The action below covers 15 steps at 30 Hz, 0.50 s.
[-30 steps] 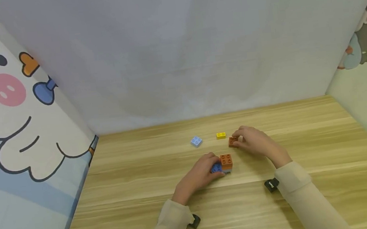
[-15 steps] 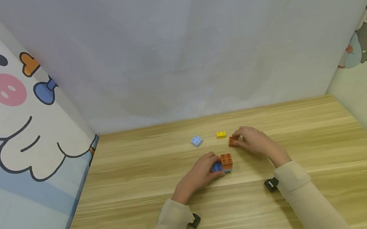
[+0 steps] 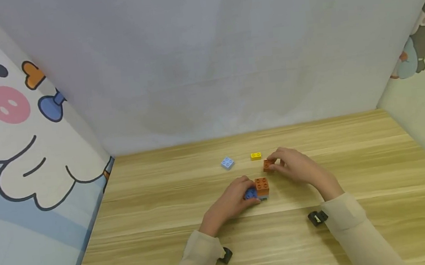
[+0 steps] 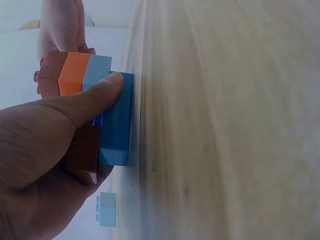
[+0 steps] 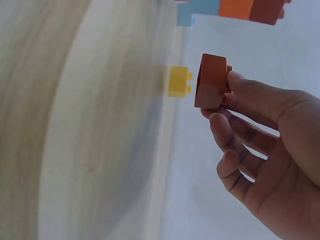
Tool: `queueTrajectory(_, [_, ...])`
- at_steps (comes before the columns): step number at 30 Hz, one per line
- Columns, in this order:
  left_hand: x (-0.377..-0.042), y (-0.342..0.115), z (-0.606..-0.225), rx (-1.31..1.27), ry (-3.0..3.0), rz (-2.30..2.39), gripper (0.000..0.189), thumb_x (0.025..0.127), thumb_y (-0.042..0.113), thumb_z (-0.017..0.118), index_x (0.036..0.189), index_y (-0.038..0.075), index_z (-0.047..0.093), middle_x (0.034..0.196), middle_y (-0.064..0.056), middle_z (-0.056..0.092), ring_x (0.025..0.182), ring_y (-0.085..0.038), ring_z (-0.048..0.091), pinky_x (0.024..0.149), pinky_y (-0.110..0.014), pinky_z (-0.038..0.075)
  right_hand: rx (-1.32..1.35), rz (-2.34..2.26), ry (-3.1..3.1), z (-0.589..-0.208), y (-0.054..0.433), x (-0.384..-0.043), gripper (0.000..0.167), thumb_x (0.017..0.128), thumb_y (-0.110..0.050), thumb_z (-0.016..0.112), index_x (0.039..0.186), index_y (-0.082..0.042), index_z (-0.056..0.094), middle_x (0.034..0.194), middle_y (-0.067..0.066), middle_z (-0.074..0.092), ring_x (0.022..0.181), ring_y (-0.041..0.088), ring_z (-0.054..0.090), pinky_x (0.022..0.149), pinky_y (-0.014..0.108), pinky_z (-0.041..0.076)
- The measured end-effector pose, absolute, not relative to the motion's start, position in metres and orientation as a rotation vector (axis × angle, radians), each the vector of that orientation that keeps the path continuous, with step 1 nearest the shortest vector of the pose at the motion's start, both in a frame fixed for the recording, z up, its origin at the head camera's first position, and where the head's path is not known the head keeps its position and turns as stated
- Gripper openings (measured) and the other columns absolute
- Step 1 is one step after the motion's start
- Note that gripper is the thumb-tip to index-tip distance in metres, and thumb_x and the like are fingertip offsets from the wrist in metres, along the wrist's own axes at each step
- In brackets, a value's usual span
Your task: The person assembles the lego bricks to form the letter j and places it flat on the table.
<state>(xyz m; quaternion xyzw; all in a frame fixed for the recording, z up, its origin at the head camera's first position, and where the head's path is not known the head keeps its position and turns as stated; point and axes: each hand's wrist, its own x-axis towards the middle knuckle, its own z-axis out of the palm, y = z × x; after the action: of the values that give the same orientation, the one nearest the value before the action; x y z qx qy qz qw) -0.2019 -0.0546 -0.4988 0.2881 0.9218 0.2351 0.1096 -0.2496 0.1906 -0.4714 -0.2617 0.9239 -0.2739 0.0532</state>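
RH [image 3: 296, 165] pinches studded brick [image 5: 211, 80]; LH [image 3: 231, 199] grips stack [image 3: 262, 187]

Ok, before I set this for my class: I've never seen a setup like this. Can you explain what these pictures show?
There's no machine: a left hand and a right hand, both bare, do the work. The wide view is taken from the wearer's head, looking forward and down. The two close views are taken from the wrists, so the table seems tipped sideways. The left hand grips a stack of toy bricks: blue at the bottom, with light blue, orange and brown above at one end. The right hand pinches a brown brick. Beyond them, a yellow brick and a light blue brick lie separately.
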Motion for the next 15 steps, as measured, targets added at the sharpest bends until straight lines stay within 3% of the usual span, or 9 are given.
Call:
queueTrajectory(3, [-0.202, -0.055, -0.5, 0.849, 2.711, 0.69, 0.043, 0.097, 0.036, 0.07, 0.128, 0.007, 0.066, 0.119, -0.002, 0.064, 0.096, -0.008, 0.054, 0.09, -0.025, 0.051, -0.826, -0.862, 2.808, -0.464, 0.189, -0.242, 0.029, 0.103, -0.019, 0.061, 0.126, -0.003, 0.069, 0.11, 0.01, 0.07, 0.091, 0.018, 0.065, 0.077, 0.035, 0.054])
queueTrajectory(15, [-0.202, -0.055, -0.5, 0.879, 2.708, 0.731, 0.04, 0.096, 0.034, 0.071, 0.125, 0.006, 0.067, 0.114, -0.002, 0.065, 0.092, -0.009, 0.054, 0.083, -0.022, 0.048, -0.918, -0.902, 2.79, -0.439, 0.186, -0.22, 0.031, 0.103, -0.021, 0.062, 0.132, -0.011, 0.067, 0.117, 0.004, 0.07, 0.093, 0.013, 0.062, 0.077, 0.031, 0.053])
